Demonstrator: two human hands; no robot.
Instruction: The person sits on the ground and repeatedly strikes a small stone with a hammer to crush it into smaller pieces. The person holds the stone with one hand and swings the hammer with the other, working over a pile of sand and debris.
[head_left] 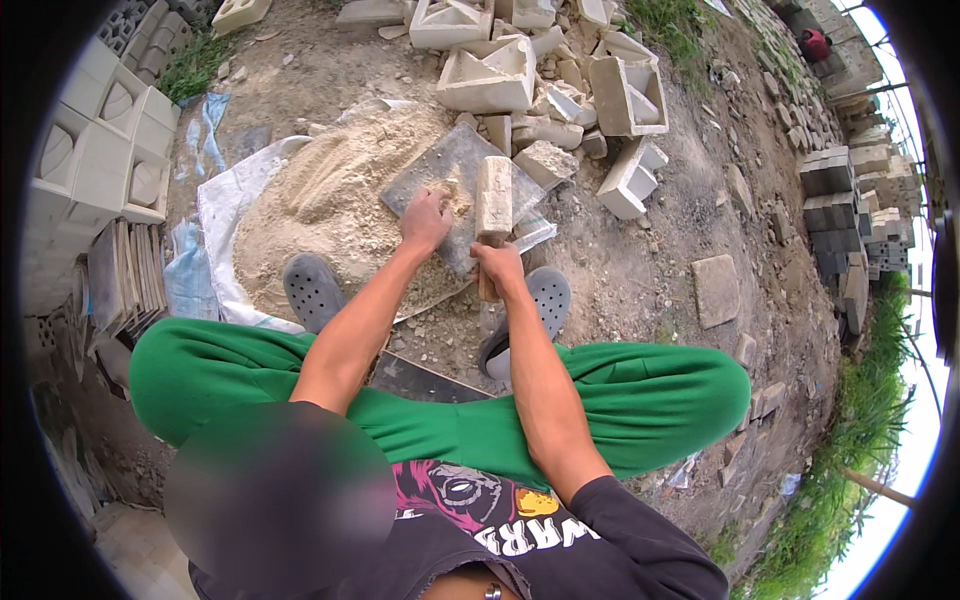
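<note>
My right hand [499,263] is wrapped around the handle of a mallet [495,197], whose pale, worn block head stands over a flat grey slab [425,178]. On that slab my left hand [427,221] rests with its fingers curled in at some crumbled beige pieces [457,193]. What those fingers hold, if anything, is too small to make out. Beside the slab, to the left, a heap of beige crushed powder [330,205] lies on a white sheet [222,215].
Broken cast blocks [488,75] pile up beyond the slab. Whole pale blocks [112,130] are stacked at left, above upright thin boards [135,262]. Grey blocks [830,200] stand far right. A flat stone [715,290] lies on the dirt. My clogs [313,290] flank the work.
</note>
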